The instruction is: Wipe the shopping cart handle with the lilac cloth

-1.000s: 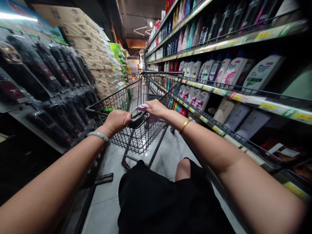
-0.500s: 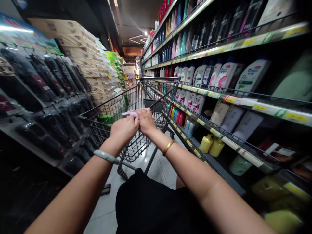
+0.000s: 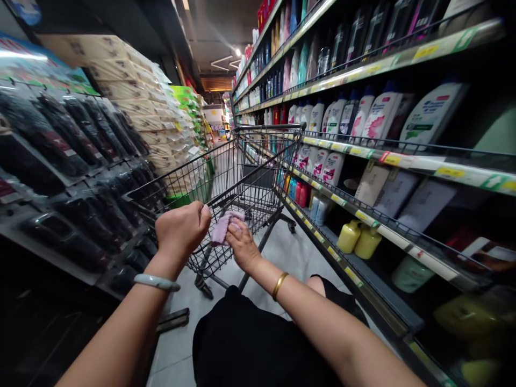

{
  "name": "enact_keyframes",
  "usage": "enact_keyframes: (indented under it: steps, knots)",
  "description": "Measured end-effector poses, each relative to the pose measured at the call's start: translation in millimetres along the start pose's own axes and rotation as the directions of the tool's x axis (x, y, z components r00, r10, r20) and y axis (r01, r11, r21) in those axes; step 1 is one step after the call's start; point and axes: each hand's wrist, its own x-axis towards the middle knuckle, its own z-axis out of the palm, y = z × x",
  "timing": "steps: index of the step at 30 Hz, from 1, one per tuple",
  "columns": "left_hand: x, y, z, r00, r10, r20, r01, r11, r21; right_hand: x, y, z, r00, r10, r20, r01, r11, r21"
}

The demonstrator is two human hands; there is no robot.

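Note:
A wire shopping cart (image 3: 258,177) stands in the aisle in front of me. My left hand (image 3: 181,228) is closed in a fist at the cart's near side; whatever it grips, if anything, is hidden by the fingers. A small pink-purple cloth (image 3: 226,226) is held in my right hand (image 3: 243,244), its fingers bent over the cloth's right part. The cloth lies against the near upper edge of the cart. A gap separates the two hands. A pale bangle (image 3: 157,281) is on my left wrist, a gold one (image 3: 279,286) on my right.
Shelves (image 3: 427,166) of shampoo bottles run along the right, with yellow bottles (image 3: 349,236) low down. At left hang dark packaged goods (image 3: 84,129), and stacked packs (image 3: 137,102) stand behind them. A dark flat object (image 3: 173,321) lies on the floor.
My hands have moved apart: the left to the left, the right slightly down. More of the cloth now shows between them. The view of the cart and shelves has shifted slightly.

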Motion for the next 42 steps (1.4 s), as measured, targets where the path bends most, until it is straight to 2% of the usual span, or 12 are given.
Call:
enact_keyframes:
  steps: [6, 11, 15, 19, 23, 25, 28, 30, 33, 36, 38, 42]
  knots:
    - [-3.5, -8.1, 4.0, 0.999, -0.035, -0.003, 0.035, 0.999, -0.014, 15.4, 41.3, -17.4, 0.992, 0.040, -0.123, -0.032, 0.997, 0.065]
    - [-6.2, -10.4, 8.7, 0.998, -0.042, -0.055, 0.041, 0.999, -0.015, 2.8, -28.3, 41.9, 0.902, 0.322, -0.288, -0.311, 0.947, 0.084]
    - [-7.0, -21.1, 13.4, 0.994, -0.038, -0.104, 0.038, 0.999, -0.003, -16.7, -52.8, 69.2, 0.946, 0.066, -0.316, -0.075, 0.997, -0.016]
    - [-9.1, -35.1, 15.6, 0.992, -0.002, -0.125, 0.001, 1.000, -0.007, -16.6, 1.7, 36.7, 0.970, -0.131, -0.204, 0.110, 0.988, -0.108]
    - [-12.9, -43.6, 16.5, 0.989, 0.005, -0.147, -0.009, 1.000, -0.025, 4.5, 64.9, -6.7, 0.967, 0.005, -0.253, -0.021, 0.998, -0.062]
    - [-14.4, -45.6, 17.6, 0.988, 0.008, -0.155, -0.012, 1.000, -0.025, 18.3, 78.0, -15.7, 0.917, 0.239, -0.320, -0.238, 0.970, 0.044]
    - [-15.7, -48.1, 19.2, 0.987, 0.001, -0.162, -0.003, 1.000, -0.014, 31.9, 64.9, -3.5, 0.754, 0.552, -0.357, -0.497, 0.834, 0.239]
    - [-16.0, -50.7, 18.9, 0.988, -0.009, -0.153, 0.007, 1.000, -0.011, 31.4, 41.7, 16.2, 0.740, 0.568, -0.362, -0.494, 0.823, 0.282]
    - [-16.2, -56.6, 15.8, 0.993, -0.013, -0.116, 0.012, 1.000, -0.013, 20.3, 16.8, 37.3, 0.815, 0.437, -0.381, -0.375, 0.899, 0.227]
    - [-17.1, -63.6, 12.5, 0.996, -0.007, -0.093, 0.005, 1.000, -0.019, 14.5, 33.1, 25.8, 0.843, 0.409, -0.350, -0.362, 0.912, 0.195]
    - [-18.4, -67.7, 12.4, 0.995, -0.008, -0.099, 0.006, 1.000, -0.019, 20.4, 62.9, 2.9, 0.792, 0.492, -0.361, -0.429, 0.870, 0.244]
    - [-20.5, -73.1, 17.2, 0.990, -0.006, -0.138, 0.003, 1.000, -0.020, 46.2, 109.5, -34.1, 0.617, 0.687, -0.383, -0.556, 0.725, 0.406]
